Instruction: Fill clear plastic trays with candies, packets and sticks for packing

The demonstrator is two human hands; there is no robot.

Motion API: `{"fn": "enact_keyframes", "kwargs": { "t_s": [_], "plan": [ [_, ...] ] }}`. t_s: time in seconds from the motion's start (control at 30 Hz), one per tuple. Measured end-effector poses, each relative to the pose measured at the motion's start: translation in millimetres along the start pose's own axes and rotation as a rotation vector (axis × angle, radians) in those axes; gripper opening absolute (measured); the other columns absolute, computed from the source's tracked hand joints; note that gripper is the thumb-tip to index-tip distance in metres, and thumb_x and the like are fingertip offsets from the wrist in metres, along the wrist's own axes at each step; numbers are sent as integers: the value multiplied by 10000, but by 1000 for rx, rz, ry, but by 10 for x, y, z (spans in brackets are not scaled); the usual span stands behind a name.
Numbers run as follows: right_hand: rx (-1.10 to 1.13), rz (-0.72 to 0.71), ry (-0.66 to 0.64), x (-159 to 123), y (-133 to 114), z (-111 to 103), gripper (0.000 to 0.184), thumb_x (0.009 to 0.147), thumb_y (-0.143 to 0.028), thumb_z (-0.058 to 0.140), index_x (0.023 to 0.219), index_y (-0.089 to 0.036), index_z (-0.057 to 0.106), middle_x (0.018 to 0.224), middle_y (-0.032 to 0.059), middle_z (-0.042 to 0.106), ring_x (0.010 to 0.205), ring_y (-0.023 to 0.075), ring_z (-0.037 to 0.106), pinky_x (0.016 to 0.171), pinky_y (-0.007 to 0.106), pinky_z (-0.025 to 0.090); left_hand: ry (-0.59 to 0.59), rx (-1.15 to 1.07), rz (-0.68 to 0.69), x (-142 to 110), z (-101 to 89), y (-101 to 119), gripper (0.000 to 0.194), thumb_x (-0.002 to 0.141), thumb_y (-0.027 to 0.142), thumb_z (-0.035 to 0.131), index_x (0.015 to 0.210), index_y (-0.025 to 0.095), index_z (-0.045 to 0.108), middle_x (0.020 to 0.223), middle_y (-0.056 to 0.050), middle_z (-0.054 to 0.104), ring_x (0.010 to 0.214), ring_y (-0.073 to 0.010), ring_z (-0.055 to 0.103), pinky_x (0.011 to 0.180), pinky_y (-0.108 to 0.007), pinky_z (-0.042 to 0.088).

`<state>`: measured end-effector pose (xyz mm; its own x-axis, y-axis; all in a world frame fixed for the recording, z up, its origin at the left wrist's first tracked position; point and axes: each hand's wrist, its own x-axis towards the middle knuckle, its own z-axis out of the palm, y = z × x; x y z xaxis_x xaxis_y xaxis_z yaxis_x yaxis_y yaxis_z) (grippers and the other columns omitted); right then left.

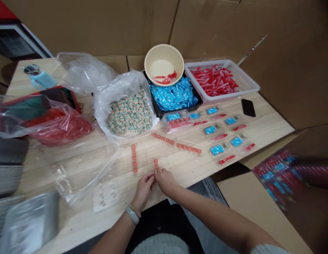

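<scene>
My left hand (143, 188) and my right hand (164, 180) meet at the near edge of a pale wooden table (74, 211). The right fingertips pinch the lower end of a short strip of orange-red pieces (155, 163). My left fingers curl against the right hand, and what they hold is hidden. Longer orange-red strips (134, 158) (163, 139) (189, 148) lie ahead on the wood. Beyond them are clear trays holding blue sachets and red items (216, 150).
A clear bag of small beige-green cubes (129, 113) stands beside a black tray of blue sachets (173, 95). Behind are a cream bowl (164, 60) and a white basket of red items (222, 83). A black phone (248, 107) lies right; an open carton (274, 180) sits lower right.
</scene>
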<state>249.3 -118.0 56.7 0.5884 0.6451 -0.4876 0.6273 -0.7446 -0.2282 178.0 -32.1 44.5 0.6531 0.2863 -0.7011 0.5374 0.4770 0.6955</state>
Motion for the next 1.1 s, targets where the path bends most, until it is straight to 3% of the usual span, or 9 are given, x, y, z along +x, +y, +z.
{"fn": "enact_keyframes", "kwargs": {
  "t_s": [0.2,0.3,0.37,0.47,0.63,0.83,0.97,1.1],
  "plan": [
    [103,51,87,-198,26,-163,291,757,-31,394,972,-158,543,863,112,593,730,175,569,606,259,439,37,-196,-58,-77,-44,33,306,593,301,666,831,122,595,678,-15,583,610,-97,505,521,-191,362],
    [397,-19,221,-438,55,-152,275,770,-86,424,1002,-192,528,867,64,574,732,150,553,651,251,443,-82,-279,-121,-171,-35,37,268,611,259,667,831,129,586,711,-20,593,649,-103,532,580,-207,394],
    [568,-81,243,-548,54,-107,218,776,-119,443,947,-198,553,835,42,568,735,142,542,669,248,442,-183,-316,-126,-227,2,27,226,623,245,660,803,129,587,722,-22,598,654,-107,543,620,-226,411],
    [673,-61,243,-599,64,-40,173,760,-119,468,873,-186,581,763,33,564,700,143,529,641,254,437,-239,-315,-96,-259,75,25,188,632,240,655,765,126,586,726,-25,607,669,-119,557,672,-257,426],
    [758,-25,334,-465,155,-33,154,766,-159,481,871,-168,593,750,38,576,685,143,524,637,263,432,-235,-178,6,-124,151,128,230,627,250,661,807,126,590,761,-46,619,683,-136,561,663,-269,428],
    [660,-43,481,-83,315,-89,225,810,-179,429,977,-175,580,855,60,560,766,147,535,716,273,433,-27,-161,142,157,88,273,260,602,264,662,821,137,602,748,-25,610,662,-121,541,607,-238,409],
    [525,-26,446,53,321,-100,253,812,-147,409,997,-180,579,888,67,547,792,149,530,721,265,426,-7,-162,145,254,22,283,267,594,271,663,811,122,618,689,-16,597,630,-110,527,601,-233,406],
    [639,-161,408,-2,247,-68,263,794,-119,430,1012,-195,555,883,39,556,778,128,530,706,242,428,-54,-175,131,273,35,248,287,606,236,660,866,133,599,771,-44,621,667,-128,556,655,-266,424]
  ]
}}
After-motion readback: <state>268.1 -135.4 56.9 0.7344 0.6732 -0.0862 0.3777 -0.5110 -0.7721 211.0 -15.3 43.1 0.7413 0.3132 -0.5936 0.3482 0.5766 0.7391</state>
